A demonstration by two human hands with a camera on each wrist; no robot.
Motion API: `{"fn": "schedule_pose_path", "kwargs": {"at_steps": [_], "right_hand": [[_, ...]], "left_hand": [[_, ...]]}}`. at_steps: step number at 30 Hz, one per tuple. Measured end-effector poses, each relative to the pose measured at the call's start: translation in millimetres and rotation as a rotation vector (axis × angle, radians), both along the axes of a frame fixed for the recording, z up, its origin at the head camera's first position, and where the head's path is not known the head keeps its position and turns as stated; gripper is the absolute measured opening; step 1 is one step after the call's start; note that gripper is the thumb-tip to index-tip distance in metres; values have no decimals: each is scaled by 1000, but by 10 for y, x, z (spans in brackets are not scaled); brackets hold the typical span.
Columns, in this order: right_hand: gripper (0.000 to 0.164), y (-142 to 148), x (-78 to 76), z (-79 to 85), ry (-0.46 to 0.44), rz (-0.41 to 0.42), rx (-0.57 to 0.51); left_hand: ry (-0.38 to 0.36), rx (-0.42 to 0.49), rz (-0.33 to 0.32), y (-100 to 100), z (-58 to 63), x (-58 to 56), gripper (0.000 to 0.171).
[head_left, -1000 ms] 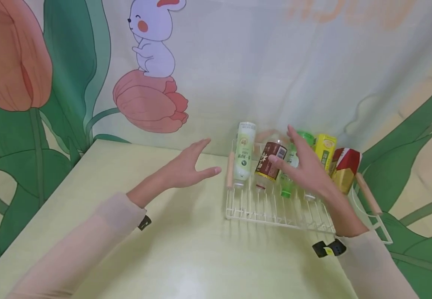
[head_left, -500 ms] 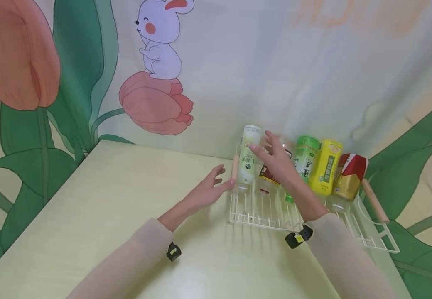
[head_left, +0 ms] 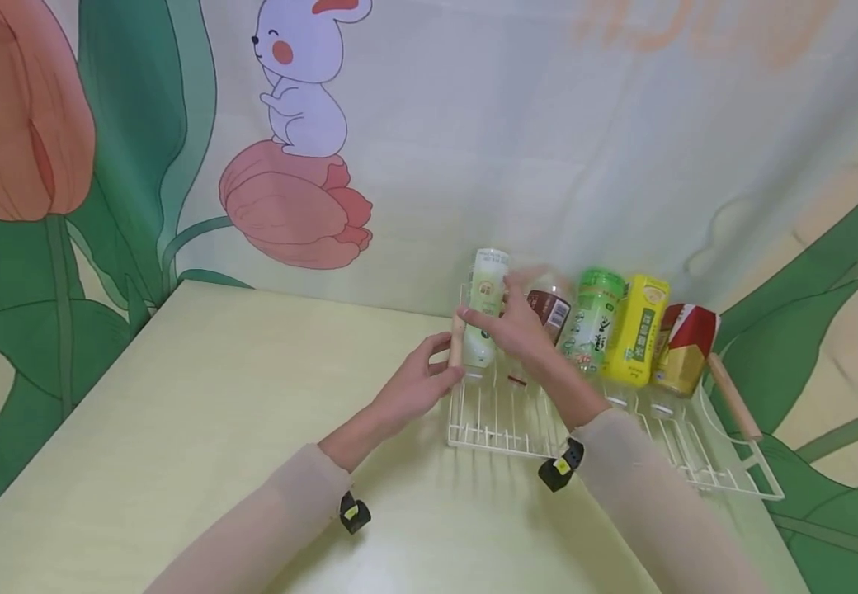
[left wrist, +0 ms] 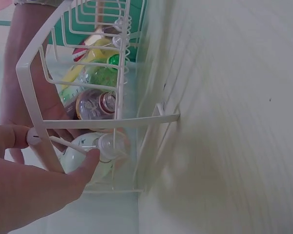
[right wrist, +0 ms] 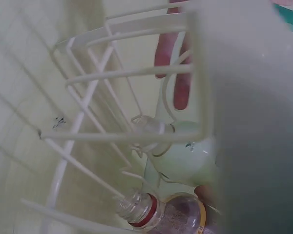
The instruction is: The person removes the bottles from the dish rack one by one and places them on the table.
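A white wire basket (head_left: pixel 503 450) with wooden handles holds a slanted row of bottles, cap ends toward the front. My left hand (head_left: pixel 417 384) grips the left wooden handle (head_left: pixel 456 342), its thumb beside the end bottle in the left wrist view. My right hand (head_left: pixel 521 326) holds the pale green bottle (head_left: pixel 486 276) at that end, thumb across its front and fingers behind. Next to it leans a brown-labelled bottle (head_left: pixel 551 309), partly hidden by the right hand. In the right wrist view the pale green bottle (right wrist: pixel 183 161) shows its clear cap low against the wires.
Farther right in the basket lie a green bottle (head_left: pixel 596 318), a yellow bottle (head_left: pixel 638 330) and a red-and-gold one (head_left: pixel 687 346). The right wooden handle (head_left: pixel 735 396) stands beyond them. Behind the pale table (head_left: pixel 251 396) hangs a printed curtain (head_left: pixel 429 165).
My right hand has moved left from over the middle bottles to the pale green one. My left hand has come right and taken hold of the wooden handle.
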State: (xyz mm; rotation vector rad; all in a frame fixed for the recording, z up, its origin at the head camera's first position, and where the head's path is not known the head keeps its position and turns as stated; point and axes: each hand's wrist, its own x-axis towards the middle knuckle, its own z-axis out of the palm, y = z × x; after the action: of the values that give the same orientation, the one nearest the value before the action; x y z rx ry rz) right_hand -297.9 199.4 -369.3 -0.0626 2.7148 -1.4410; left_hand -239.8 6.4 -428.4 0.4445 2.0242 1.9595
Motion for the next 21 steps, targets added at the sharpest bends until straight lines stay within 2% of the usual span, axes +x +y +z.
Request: {"fn": "schedule_pose_path", "kwargs": {"at_steps": [2,6,10,14,18,21], "right_hand": [[113,0,-3,-32,2,-11,30],[106,24,-6,-87,17,0,20],[97,46,-18,-98,38,24,14],[92,58,-28,-123,47,48,-1],[89,41,2,-221,37,81,15],[86,49,-25,-191,59,100,35]], "left_hand": [[-10,6,2,14,15,4,67],[-14,-1,-5,26,32,-1,67],[-30,-4,-20,8,56,-53,69],[-47,-39,-54,-36,61,-106,75],[-97,-49,-99,-76,8,-105,76],[-110,-41,-116,-58,62,-147,76]]}}
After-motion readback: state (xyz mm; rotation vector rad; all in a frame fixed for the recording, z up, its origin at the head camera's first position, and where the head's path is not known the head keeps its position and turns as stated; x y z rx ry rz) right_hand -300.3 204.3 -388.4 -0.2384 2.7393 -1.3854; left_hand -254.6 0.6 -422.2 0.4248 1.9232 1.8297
